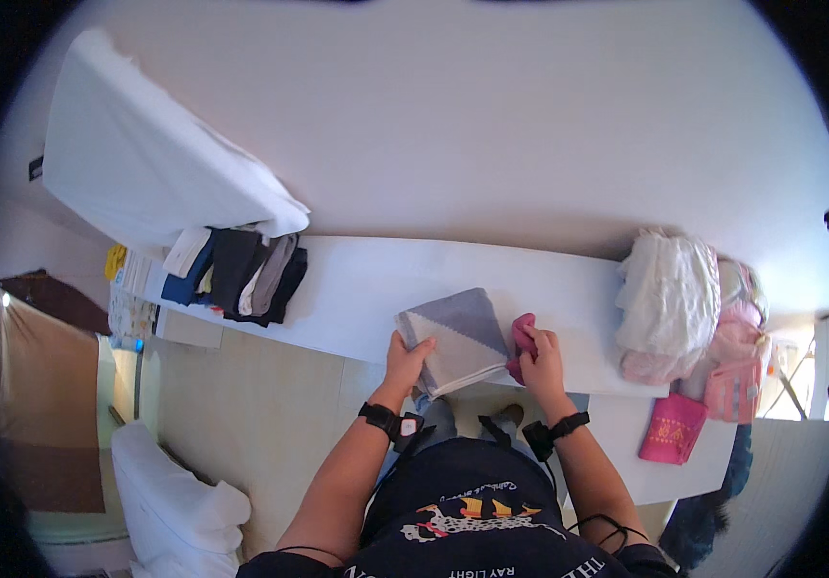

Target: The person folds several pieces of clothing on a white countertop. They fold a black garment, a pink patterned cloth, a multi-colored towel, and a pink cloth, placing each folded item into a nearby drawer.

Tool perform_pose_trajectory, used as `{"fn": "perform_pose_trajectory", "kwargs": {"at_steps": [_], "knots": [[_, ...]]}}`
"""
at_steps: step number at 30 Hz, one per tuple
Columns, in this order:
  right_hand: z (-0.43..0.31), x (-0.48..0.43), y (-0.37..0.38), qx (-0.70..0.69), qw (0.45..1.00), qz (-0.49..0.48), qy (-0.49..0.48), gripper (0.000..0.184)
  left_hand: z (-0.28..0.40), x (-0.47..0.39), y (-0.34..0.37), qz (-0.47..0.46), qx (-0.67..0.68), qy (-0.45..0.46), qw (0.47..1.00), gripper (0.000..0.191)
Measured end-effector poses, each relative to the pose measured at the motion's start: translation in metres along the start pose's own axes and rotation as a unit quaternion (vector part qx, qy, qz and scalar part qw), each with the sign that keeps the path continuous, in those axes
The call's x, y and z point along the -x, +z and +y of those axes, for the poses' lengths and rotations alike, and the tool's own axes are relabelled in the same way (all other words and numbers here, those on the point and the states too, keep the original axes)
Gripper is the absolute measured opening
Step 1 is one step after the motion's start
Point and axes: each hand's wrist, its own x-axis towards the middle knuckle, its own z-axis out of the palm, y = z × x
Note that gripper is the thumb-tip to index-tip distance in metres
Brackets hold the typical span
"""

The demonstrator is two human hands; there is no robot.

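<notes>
A folded cloth (pixel 454 339) in grey and cream lies at the front edge of a long white table (pixel 364 296), partly past that edge. My left hand (pixel 407 361) grips its near left side, the thumb on top. A crumpled dark pink cloth (pixel 523 332) is pinched in my right hand (pixel 543 360), close against the right corner of the folded cloth. Whether the right fingers also touch the folded cloth cannot be told.
Folded dark and grey clothes (pixel 237 274) lie at the left, beside a large white cloth (pixel 162 144). White ruffled fabric (pixel 671 303) and pink items (pixel 736 347) fill the right end. A bright pink folded cloth (pixel 673 429) rests on a lower white surface (pixel 617 462). White bedding-like fabric (pixel 176 498) stands lower left.
</notes>
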Motion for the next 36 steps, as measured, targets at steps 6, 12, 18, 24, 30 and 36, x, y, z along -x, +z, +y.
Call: {"fn": "perform_pose_trajectory", "kwargs": {"at_steps": [6,12,18,24,30,36], "knots": [[-0.025,-0.024,0.108,0.163,0.980,-0.110,-0.019,0.058,0.007,-0.031,-0.089,0.050,0.015,0.046,0.998,0.052],[-0.076,-0.052,0.213,0.232,0.960,-0.151,-0.034,0.060,0.048,-0.056,-0.171,0.059,-0.086,0.150,0.983,0.053],[-0.120,-0.081,0.290,0.212,0.957,-0.196,-0.030,0.060,0.130,-0.079,-0.257,0.038,-0.129,0.235,0.963,0.059],[-0.139,-0.111,0.349,0.158,0.937,-0.294,-0.101,0.055,0.181,-0.082,-0.329,0.092,0.121,0.200,0.968,0.050],[-0.173,-0.126,0.383,0.210,0.915,-0.324,-0.113,0.049,0.167,-0.107,-0.363,0.179,0.304,0.189,0.917,0.061],[-0.243,-0.129,0.397,0.044,0.942,-0.208,-0.259,0.035,0.133,-0.125,-0.374,0.247,0.328,0.089,0.907,0.064]]}}
